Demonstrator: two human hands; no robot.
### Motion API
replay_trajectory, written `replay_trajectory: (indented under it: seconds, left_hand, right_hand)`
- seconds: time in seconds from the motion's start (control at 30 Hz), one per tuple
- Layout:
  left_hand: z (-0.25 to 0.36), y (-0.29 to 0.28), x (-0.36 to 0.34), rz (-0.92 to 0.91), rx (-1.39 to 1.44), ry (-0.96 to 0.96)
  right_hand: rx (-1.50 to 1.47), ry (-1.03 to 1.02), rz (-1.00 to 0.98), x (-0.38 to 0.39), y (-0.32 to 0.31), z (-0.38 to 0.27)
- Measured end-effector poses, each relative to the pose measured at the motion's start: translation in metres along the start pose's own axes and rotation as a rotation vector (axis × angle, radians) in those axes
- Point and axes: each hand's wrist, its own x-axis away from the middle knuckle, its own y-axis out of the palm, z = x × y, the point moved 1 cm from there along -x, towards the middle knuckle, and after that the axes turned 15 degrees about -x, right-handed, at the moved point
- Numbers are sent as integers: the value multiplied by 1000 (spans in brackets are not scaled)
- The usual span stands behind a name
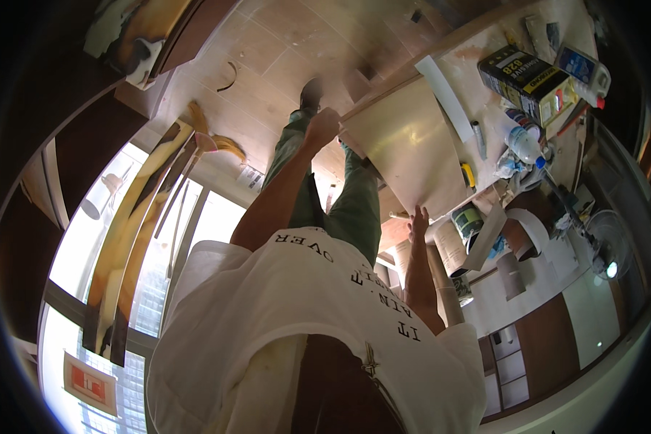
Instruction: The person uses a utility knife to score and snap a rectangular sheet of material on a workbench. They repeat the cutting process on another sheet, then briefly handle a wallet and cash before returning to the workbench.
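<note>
A tan, glossy sheet (405,137) lies along the worktop beside me. My left hand (323,126) is closed on its left corner, above my green-trousered legs. My right hand (417,220) is at the sheet's lower edge, its fingers apart and touching or very near it. Next to the sheet are a white strip (445,98), a metal tube (479,141) and a small yellow tool (468,174).
The worktop (499,43) holds a black-and-yellow can (521,79), a white jug (586,76) and bottles (521,145). Rolls (452,242) and a fan (607,246) are at right. Long boards (123,246) and a broom (213,145) stand by the windows at left.
</note>
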Motion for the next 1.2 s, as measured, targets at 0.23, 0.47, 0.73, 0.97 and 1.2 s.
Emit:
replay_trajectory:
  seconds: [0.23, 0.47, 0.73, 0.97, 1.2]
  left_hand:
    - [-44, -9, 22, -289, -923, 421]
    - [70, -49, -22, 40, -131, 167]
    - [117, -12, -17, -349, -428, 289]
    - [100, -12, -29, -260, -392, 39]
    - [130, -5, -22, -366, -406, -113]
  right_hand:
    - [-19, -113, -4, -14, -17, 58]
    - [-53, -390, 264, -40, -6, 76]
    - [-137, -268, 372, -111, -60, 133]
    - [-146, -330, 292, -83, -41, 78]
    - [-457, -374, 453, -75, -25, 113]
